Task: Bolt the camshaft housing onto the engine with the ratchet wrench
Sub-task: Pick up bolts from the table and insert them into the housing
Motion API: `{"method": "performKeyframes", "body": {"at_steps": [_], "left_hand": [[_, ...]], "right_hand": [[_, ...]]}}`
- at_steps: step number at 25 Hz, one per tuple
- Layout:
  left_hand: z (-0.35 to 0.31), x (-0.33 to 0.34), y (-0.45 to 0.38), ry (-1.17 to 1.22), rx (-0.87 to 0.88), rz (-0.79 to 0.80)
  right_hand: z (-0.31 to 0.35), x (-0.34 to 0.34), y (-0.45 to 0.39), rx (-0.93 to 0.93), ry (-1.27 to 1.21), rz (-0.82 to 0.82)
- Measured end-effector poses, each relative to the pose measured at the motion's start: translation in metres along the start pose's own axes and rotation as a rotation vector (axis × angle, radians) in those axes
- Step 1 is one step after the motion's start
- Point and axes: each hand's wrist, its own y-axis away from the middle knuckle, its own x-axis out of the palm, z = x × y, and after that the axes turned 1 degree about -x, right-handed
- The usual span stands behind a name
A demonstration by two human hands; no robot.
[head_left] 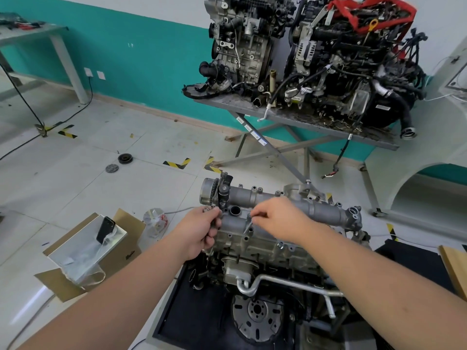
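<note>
Centrally, engine (265, 251) stands on a dark mat (202, 311) on the floor; camshaft housing (290, 200) sits along its top; left hand (199, 231) curls around small metal parts at the housing's sprocket end; right hand (275, 213) pinches a thin bolt (249, 226), tip at a hole in the housing.

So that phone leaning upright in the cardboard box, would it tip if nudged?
Probably. The phone stands on its narrow edge, tilted, seemingly just propped in the box, so a light push could topple it. Its glossy surface looks slippery, and it is likely fragile if dropped.
</note>
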Motion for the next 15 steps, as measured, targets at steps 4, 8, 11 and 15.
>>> {"method": "performKeyframes", "body": {"at_steps": [4, 8, 11, 15], "left_hand": [[0.001, 0.007, -0.003, -0.137, 0.033, -0.020], [0.010, 0.013, -0.003, -0.226, 0.081, -0.056], [0.015, 0.016, -0.002, -0.284, 0.109, -0.063], [0.018, 0.019, 0.000, -0.390, 0.175, -0.042]], "right_hand": [[0.006, 0.008, 0.000, -0.117, 0.271, 0.099], [0.017, 0.012, 0.000, -0.209, 0.477, 0.178], [0.014, 0.008, 0.003, -0.201, 0.505, 0.169], [0.016, 0.002, 0.000, -0.230, 0.519, 0.213]]}}
